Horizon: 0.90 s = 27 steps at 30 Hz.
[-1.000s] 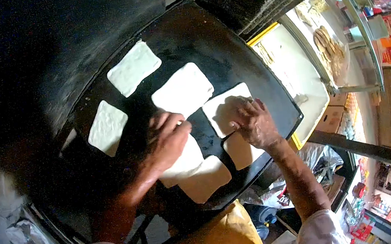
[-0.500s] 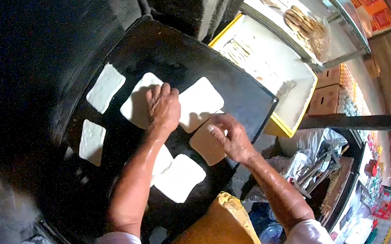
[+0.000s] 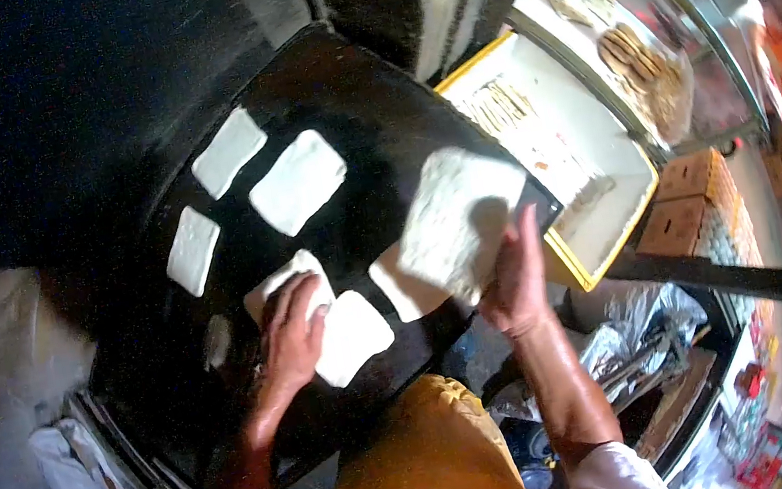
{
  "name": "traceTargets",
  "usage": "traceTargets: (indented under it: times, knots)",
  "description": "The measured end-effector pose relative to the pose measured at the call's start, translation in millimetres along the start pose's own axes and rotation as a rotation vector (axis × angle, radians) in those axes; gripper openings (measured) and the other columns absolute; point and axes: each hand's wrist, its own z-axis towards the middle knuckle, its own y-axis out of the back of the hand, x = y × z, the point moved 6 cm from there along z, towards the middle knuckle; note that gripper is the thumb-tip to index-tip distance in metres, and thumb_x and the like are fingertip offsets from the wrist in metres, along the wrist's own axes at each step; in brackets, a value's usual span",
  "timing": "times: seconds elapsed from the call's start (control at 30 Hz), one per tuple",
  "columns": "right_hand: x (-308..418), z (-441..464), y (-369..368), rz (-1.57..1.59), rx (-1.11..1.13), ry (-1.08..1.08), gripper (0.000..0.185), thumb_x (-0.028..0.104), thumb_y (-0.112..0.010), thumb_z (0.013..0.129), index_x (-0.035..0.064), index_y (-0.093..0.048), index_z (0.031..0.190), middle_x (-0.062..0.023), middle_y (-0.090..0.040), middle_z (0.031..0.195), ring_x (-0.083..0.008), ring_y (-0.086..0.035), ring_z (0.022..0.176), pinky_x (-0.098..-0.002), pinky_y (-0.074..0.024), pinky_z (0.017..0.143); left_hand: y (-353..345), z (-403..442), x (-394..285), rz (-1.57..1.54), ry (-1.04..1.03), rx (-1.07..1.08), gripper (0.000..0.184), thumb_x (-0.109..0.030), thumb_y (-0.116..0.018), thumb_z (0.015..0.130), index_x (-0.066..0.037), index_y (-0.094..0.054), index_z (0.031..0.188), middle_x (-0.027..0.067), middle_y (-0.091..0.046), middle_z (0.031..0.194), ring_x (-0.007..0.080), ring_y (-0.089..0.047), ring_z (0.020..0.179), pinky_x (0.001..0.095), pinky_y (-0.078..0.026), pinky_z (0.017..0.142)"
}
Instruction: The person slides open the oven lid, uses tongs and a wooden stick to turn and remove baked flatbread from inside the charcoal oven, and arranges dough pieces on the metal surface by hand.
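My right hand [image 3: 515, 282] holds a pale rectangular flatbread [image 3: 452, 210] by its near edge, raised and tilted above the right side of a black griddle [image 3: 367, 86]. The raised piece is blurred by motion. Below it, another flatbread [image 3: 402, 283] lies partly covered. My left hand [image 3: 292, 338] rests with extended fingers on a flatbread [image 3: 289, 272] near the griddle's front. Touching that one is a further white piece [image 3: 354, 336]. Farther back lie a larger flatbread [image 3: 299, 182] and two smaller ones, one at the back [image 3: 229, 152] and one at the left [image 3: 194, 251].
A yellow-rimmed white tray [image 3: 615, 256] with bread strips stands right of the griddle. Behind it, a glass case [image 3: 691, 88] holds browned breads. Cardboard boxes [image 3: 679, 211] and crumpled plastic [image 3: 660, 316] are at the right. A dark wall rises behind the griddle.
My right hand has lifted a flatbread off the griddle. My left hand has moved from the larger back piece to one nearer the front. The view has shifted slightly.
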Motion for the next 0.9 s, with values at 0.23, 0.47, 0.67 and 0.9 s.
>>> traceTargets:
  times: [0.23,0.47,0.67,0.9]
  knots:
    - [15,89,-67,-1.813,0.268,0.904,0.078,0.064,-0.045,0.098,0.012,-0.034,0.155,-0.0251,-0.038,0.153,-0.0433,-0.035,0.142,-0.0553,-0.0279,0.118,28,-30,92,0.521,0.29,0.199,0.064,-0.04,-0.06,0.097,-0.008,-0.042,0.149,0.0126,-0.04,0.156,0.0354,-0.033,0.146,0.0577,-0.019,0.12]
    - [-61,29,-3,-2.099,0.619,0.826,0.092,0.077,-0.045,0.088,0.0168,-0.034,0.156,-0.0222,-0.033,0.158,-0.0431,-0.031,0.146,-0.0664,-0.023,0.116,-45,-60,31,0.415,0.021,0.226,0.093,-0.076,-0.039,0.092,-0.006,-0.039,0.153,0.0178,-0.033,0.16,0.0378,-0.028,0.149,0.0653,-0.015,0.118]
    - [-81,-33,47,-2.221,0.732,0.65,0.1,0.079,-0.057,0.077,0.022,-0.035,0.156,-0.0187,-0.03,0.16,-0.0383,-0.027,0.149,-0.0712,-0.0174,0.115,-79,-112,-49,0.316,-0.167,0.143,0.086,-0.071,-0.055,0.085,-0.005,-0.05,0.14,0.019,-0.044,0.148,0.0386,-0.035,0.142,0.068,-0.031,0.109]
    - [-75,-51,47,-2.005,0.83,0.912,0.056,0.019,-0.063,0.087,0.0135,-0.054,0.141,-0.0175,-0.047,0.15,-0.0355,-0.045,0.138,-0.0593,-0.0313,0.115,-82,-139,-60,0.112,-0.143,-0.087,0.037,-0.025,-0.062,0.093,-0.005,-0.058,0.124,0.0155,-0.06,0.126,0.0326,-0.056,0.12,0.0544,-0.045,0.103]
